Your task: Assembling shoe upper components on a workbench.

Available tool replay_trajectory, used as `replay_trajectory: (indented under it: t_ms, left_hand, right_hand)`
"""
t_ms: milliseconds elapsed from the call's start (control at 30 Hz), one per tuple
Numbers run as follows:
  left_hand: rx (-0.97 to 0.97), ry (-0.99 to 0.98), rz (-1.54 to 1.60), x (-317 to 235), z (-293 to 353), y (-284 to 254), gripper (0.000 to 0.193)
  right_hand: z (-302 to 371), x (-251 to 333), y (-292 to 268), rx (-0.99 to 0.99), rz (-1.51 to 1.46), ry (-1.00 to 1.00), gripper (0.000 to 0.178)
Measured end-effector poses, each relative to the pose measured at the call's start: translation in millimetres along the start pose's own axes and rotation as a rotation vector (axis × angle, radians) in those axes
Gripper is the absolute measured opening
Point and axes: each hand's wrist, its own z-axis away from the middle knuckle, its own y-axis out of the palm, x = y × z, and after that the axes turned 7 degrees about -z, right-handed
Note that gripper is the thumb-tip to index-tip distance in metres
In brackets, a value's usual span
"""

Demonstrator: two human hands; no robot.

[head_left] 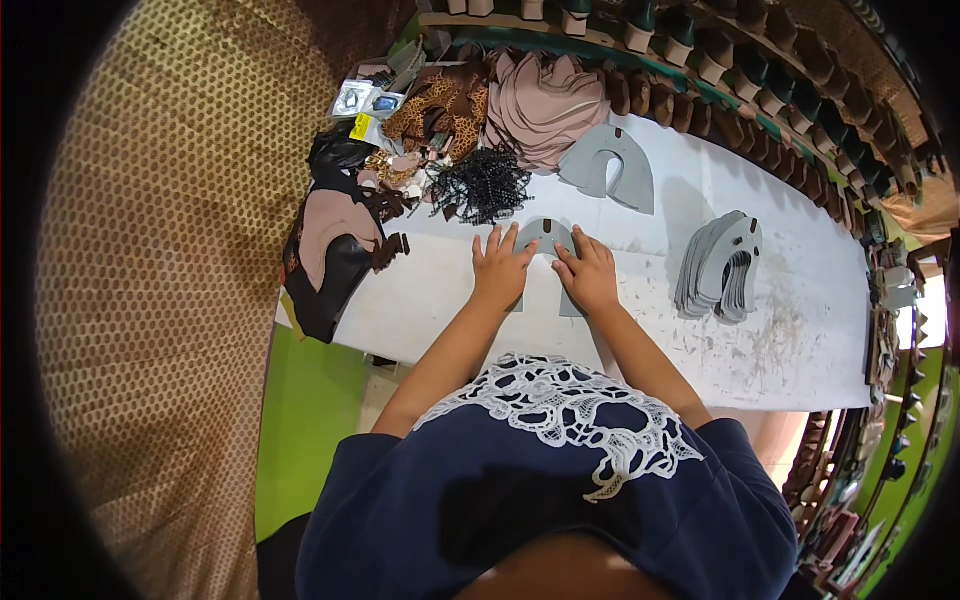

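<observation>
A grey U-shaped shoe upper piece (546, 238) lies flat on the white table in front of me, its curve pointing away and a small dark brown tab at the top. My left hand (500, 268) rests on its left side with fingers stretched out. On its right side lies my right hand (588, 270), fingers also extended and thumb toward the middle. Both palms partly cover the piece. Beyond it sits another grey U-shaped stack (632, 165) with a dark tab. To the right stands a thicker fanned stack of the same grey pieces (718, 265).
Pink cut pieces (545, 105), leopard-print material (440, 105) and a black beaded heap (482, 185) crowd the table's far left. A black bag-like item with a pink piece (335, 235) lies at the left edge. Shelves of shoes (715, 55) line the back; a patterned curtain (160, 280) hangs left.
</observation>
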Motion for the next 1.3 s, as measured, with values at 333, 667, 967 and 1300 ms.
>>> replay_trajectory:
  t_ms: [333, 667, 967, 1300]
  left_hand:
    - [-0.103, -0.082, 0.146, 9, 5, 7, 0.044]
    - [-0.2, -0.112, 0.429, 18, 4, 11, 0.014]
    - [-0.205, -0.11, 0.447, 16, 0, 11, 0.013]
    - [-0.231, -0.032, 0.47, 10, 11, 1, 0.014]
  right_hand:
    - [-1, -2, 5, -0.05, 0.012, 0.151, 0.046]
    - [-4, -1, -1, -0.2, -0.243, 0.234, 0.02]
    - [-7, -4, 0, -0.239, -0.23, 0.251, 0.011]
    - [19, 2, -17, -0.362, -0.349, 0.216, 0.009]
